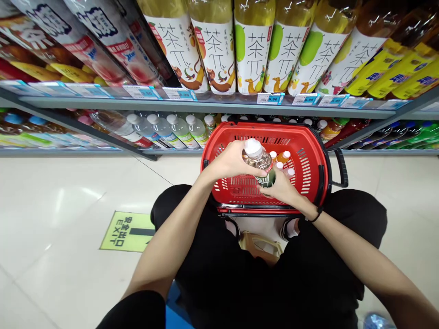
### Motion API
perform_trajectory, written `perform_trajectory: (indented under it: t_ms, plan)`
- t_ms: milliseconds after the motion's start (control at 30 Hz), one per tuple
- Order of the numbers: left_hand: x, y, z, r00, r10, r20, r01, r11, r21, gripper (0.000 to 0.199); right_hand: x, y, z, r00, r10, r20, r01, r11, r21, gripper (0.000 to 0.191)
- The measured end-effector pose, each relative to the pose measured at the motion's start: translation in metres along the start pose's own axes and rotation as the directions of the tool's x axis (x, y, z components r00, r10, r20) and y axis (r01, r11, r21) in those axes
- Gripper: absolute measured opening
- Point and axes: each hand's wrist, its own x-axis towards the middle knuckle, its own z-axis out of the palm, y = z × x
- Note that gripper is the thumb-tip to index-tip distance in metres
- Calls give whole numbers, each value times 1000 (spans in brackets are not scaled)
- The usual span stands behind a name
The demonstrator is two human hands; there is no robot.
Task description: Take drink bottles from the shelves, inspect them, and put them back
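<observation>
Black-clothed knees [360, 214] are spread on the near side of the red basket [315, 151], and both bare forearms reach over its near rim, elbows wide. Right hand [283, 186], with a black band [319, 211] at the wrist, angles in from the basket's near right, palm inward, thumb and fingers bent around the lower part of a bottle [262, 161]. Left hand [231, 160] comes over the left side, fingers curled round the bottle's upper part, thumb across the front. So both are opened just bottle-wide, and the bottle is held slightly tilted over the basket: clear glossy plastic, white cap [253, 147], dark green label. Basket's rigid plastic, rounded, slotted walls, with a few small bottles [284, 156] in its right half. Beyond it, white-capped bottles [176, 130], then a grey shelf [222, 108] of tall tea bottles [254, 50] with white labels.
</observation>
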Motion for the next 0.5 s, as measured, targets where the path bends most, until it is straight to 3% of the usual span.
perform_trajectory:
  t_ms: [100,167,233,333,400,500]
  plan:
    - [0,-9,-5,994,16,-110,-5,995,99,95,8,-5,-13,985,5,170,17,991,-129,65]
    - [2,-14,0,992,8,-128,16,982,187,107,11,-9,-28,933,97,346,29,940,-340,65]
    - [5,-19,9,997,-46,-67,62,961,268,100,11,-9,-44,879,281,386,-2,811,-585,52]
    - [14,-37,26,988,-134,78,91,908,408,79,5,-5,-62,857,456,242,-122,634,-763,33]
    - [22,-55,36,964,-211,164,104,861,498,64,0,-4,-69,857,469,216,-142,617,-774,29]
    - [33,-88,47,904,-365,223,177,794,582,49,-4,-8,-73,860,434,269,-96,655,-750,29]
